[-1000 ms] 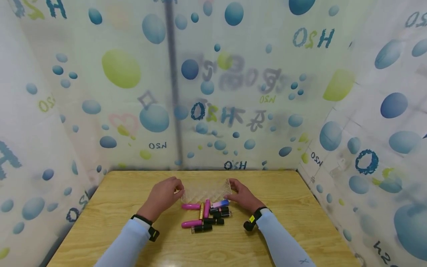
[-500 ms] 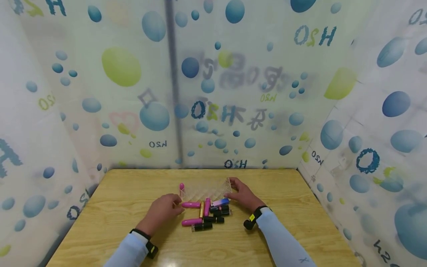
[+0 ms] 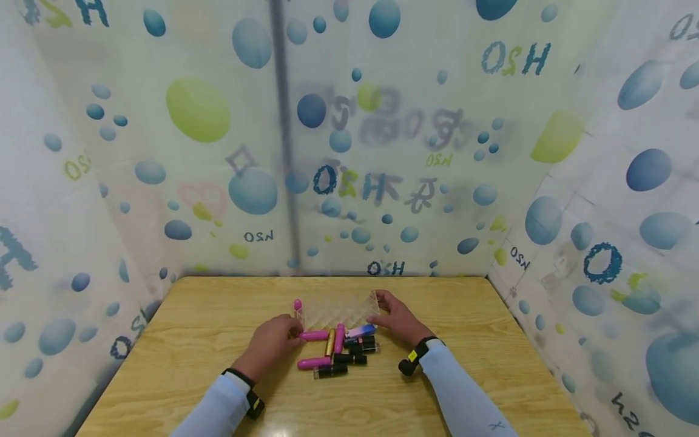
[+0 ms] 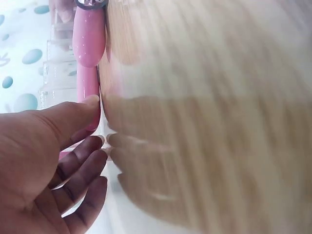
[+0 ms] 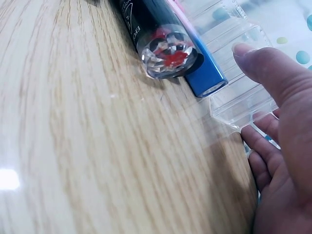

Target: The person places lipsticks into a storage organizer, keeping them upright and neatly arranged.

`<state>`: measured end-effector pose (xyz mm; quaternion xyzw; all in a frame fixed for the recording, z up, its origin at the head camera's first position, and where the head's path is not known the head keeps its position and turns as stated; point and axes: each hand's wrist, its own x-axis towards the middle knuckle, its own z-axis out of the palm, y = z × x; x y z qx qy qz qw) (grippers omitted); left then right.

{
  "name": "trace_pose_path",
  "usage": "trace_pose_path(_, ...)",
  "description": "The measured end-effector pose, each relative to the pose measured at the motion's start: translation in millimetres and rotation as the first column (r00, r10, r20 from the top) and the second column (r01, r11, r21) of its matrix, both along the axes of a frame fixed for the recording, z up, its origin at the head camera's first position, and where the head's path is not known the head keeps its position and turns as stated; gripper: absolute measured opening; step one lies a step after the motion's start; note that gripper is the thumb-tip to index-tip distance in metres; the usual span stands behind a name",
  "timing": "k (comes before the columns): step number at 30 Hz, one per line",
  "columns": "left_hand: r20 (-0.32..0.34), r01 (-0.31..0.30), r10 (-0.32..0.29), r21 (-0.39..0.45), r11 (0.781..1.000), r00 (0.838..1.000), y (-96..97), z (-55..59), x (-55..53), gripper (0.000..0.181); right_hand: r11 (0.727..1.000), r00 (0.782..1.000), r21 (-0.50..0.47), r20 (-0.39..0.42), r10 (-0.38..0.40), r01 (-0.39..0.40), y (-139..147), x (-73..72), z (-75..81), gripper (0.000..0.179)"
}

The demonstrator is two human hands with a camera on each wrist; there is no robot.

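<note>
My left hand (image 3: 272, 346) pinches the left end of a pink lipstick (image 3: 315, 335) lying on the table; in the left wrist view the thumb lies on the far pink lipstick (image 4: 87, 80), with the fingers curled below. A clear stepped lipstick organizer (image 3: 335, 314) stands behind the lipsticks. My right hand (image 3: 401, 321) grips its right end, thumb in front and fingers behind. One pink lipstick (image 3: 297, 304) stands upright at the organizer's left end.
Between the hands lie a gold lipstick (image 3: 330, 343), a blue-and-pink one (image 3: 360, 331), another pink one (image 3: 314, 363) and several black ones, including a black lipstick (image 3: 330, 372) nearest the front. Patterned curtains (image 3: 349, 243) border the wooden table (image 3: 437, 400).
My left hand has come away from the organizer's left end, exposing an upright pink lipstick there, and moved forward to a lying pink lipstick. My right hand has stayed on the organizer.
</note>
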<state>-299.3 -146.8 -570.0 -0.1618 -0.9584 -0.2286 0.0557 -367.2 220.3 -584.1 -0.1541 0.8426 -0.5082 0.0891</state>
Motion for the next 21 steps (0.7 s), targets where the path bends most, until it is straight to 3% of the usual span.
trace_pose_path(6, -0.025, 0.016, -0.015, 0.007, 1.0, 1.0, -1.7, 12.2, 5.2, 0.016, 1.0, 1.0, -0.002, 0.0, 0.01, -0.01, 0.4, 0.3, 0.5, 0.075)
trace_pose_path(13, -0.041, 0.0, 0.001, 0.01, 1.0, 0.999, -1.5, 40.1, 8.5, 0.012, 1.0, 1.0, -0.006, 0.001, 0.02, -0.02, 1.5, 0.3, 1.6, 0.076)
trace_pose_path(18, -0.05, 0.015, -0.014, 0.019, 1.0, 0.999, -2.0, 55.5, 7.7, 0.027, 1.0, 1.0, 0.003, 0.0, 0.013, -0.013, 0.0, 2.7, 3.0, 0.077)
trace_pose_path(21, -0.072, 0.014, -0.012, 0.03, 0.999, 0.997, -3.4, 66.3, 6.2, 0.025, 1.0, 1.0, 0.017, -0.003, 0.011, -0.011, -1.3, 4.7, 5.0, 0.078)
